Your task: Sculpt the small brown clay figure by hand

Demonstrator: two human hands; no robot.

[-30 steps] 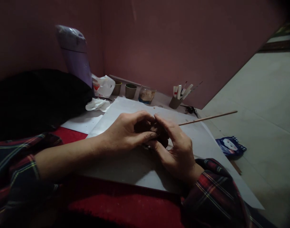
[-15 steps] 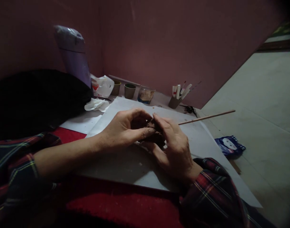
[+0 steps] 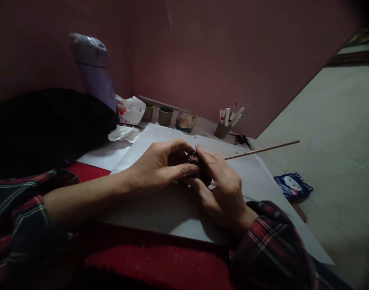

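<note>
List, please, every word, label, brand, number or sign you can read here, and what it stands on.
No text can be read here.
Plastic bag: red marks, too small to read.
White sticks: a red patch, nothing readable.
Blue packet: a printed picture, no readable words.
Dark lump: no lettering on the part that shows.

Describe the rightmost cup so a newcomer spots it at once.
Start with the big white sheet; past its far edge, along the pink wall, small vessels stand in a row. Beyond the right hand, at the row's right end, is a small grey-brown cup. Unlike the glass to its left, it has white pen-like sticks poking up out of it.
</note>
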